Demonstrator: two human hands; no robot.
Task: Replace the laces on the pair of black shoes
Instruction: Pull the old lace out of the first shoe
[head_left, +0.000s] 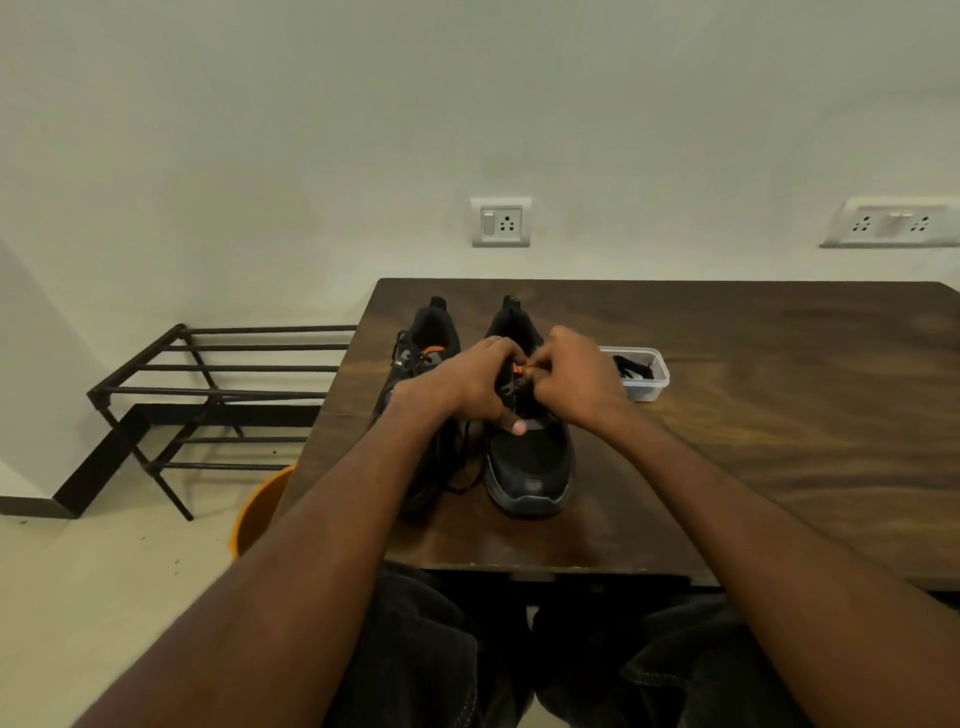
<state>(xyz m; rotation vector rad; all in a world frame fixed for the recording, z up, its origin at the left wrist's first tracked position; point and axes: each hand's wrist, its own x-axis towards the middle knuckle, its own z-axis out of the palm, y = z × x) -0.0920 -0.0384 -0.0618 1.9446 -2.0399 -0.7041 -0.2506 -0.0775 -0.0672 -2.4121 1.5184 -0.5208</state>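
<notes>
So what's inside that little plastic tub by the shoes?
The tub holds a dark bundle, probably black laces. The right hand covers its left end, so whatever else lies there is hidden.

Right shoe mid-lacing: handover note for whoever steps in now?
Left hand: grips the right shoe at its lacing area, thumb down on the tongue.
Right hand: fingers pinch at the lace by the upper eyelets.
Left shoe: beside it on the table, lace loose and trailing.
Clear plastic container: right of the shoes, a black lace inside.
Done: cannot tell how far the lacing has got; hands hide it.
Left: finish the right shoe, then the left one.
</notes>
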